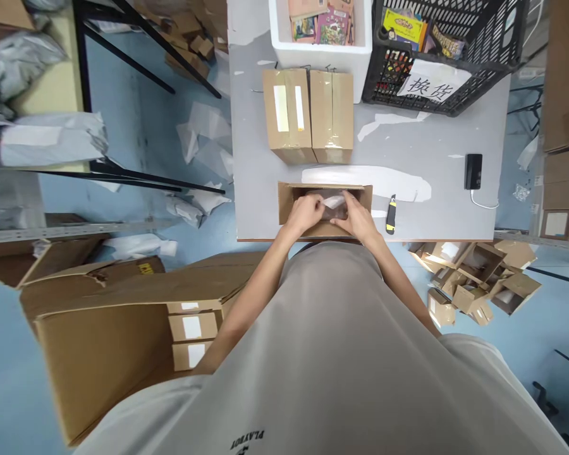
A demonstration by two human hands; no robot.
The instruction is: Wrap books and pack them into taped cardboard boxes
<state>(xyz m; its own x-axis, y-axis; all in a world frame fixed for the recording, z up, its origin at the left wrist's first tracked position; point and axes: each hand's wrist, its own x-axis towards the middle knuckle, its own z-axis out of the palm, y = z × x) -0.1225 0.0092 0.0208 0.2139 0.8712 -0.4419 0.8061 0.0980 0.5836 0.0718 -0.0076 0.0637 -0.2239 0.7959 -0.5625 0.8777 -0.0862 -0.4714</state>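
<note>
"What's left of the grip?"
"Tabletop (253, 183), then its side edge. The near edge passes beneath the wrists."
"The left hand (306, 213)?"
"Fingers bent at the plastic wrap (332, 203), which lies between both hands, inside the box (285, 205); pinching or not, I can't tell. Its underside is hidden."
"The right hand (358, 218)?"
"Likewise unclear. Past it, a knife (391, 215), then more tabletop."

Two taped brown cardboard cartons (320, 117) blocked way beyond open brown cardboard box (285, 203); passage ran right, over black-and-yellow plastic cutter (391, 216).
</note>
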